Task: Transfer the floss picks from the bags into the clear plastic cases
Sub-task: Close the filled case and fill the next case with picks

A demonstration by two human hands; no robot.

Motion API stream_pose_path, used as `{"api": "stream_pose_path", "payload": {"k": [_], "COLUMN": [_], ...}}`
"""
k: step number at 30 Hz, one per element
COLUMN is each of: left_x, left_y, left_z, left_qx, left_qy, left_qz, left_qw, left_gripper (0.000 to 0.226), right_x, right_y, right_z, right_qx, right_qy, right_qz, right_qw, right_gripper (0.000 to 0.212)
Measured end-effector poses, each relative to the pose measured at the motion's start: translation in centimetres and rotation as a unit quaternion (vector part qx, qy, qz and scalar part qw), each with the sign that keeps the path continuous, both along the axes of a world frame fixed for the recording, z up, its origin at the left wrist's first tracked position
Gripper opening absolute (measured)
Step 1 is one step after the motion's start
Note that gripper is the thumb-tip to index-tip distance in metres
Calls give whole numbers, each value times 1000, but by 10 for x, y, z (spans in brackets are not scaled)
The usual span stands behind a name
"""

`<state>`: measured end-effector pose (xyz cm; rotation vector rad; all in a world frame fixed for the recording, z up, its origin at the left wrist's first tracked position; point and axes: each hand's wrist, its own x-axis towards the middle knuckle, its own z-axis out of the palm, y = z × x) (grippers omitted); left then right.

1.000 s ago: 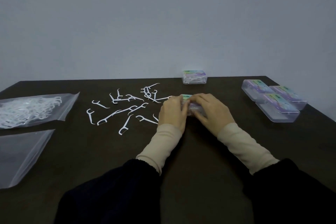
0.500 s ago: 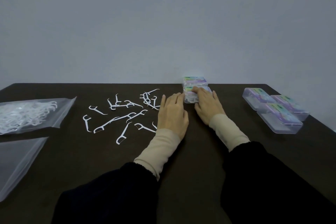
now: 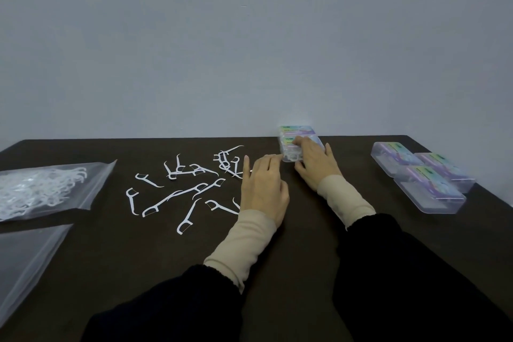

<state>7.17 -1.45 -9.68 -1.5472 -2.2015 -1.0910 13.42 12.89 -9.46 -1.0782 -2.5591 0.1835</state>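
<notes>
A closed clear case filled with white floss picks lies at the table's far edge, right up against another filled case behind it. My right hand lies over the near case, fingers on its lid and thumb at its front side. My left hand rests flat on the table just left of that case, fingers apart and holding nothing. Several loose floss picks are scattered left of my left hand. At the far left lies a clear bag holding many floss picks.
Three empty clear cases with colourful labels cluster at the right, near the table's edge. An empty flat plastic bag lies at the near left. The dark table ends at a plain wall behind.
My right hand has slid the filled case away from me, up against the case at the back. My left hand has let go of it and now lies flat on the table.
</notes>
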Motion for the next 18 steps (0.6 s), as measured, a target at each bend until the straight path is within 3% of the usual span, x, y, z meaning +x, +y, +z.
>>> {"api": "stream_pose_path", "payload": {"k": [7,11,15,18], "left_x": [-1,-1,0,0], "left_y": [-1,0,-1,-1], "left_z": [1,2,2,3], "left_qx": [-20,-27,-29,-32], "left_qy": [1,5,14,24], "left_qz": [0,-1,-11,-16], "left_qw": [1000,1000,999,999], "left_gripper": [49,50,51,51], "right_x": [1,5,27,54], "right_y": [2,0,13,24], "right_z": [-1,2,9,14], "right_qx": [-15,50,131,97], "right_qy": [-9,1,-92,-182], "right_qz": [-1,-37,-247,-392], "right_qw": [1000,998,956,896], "right_gripper": [49,51,61,75]}}
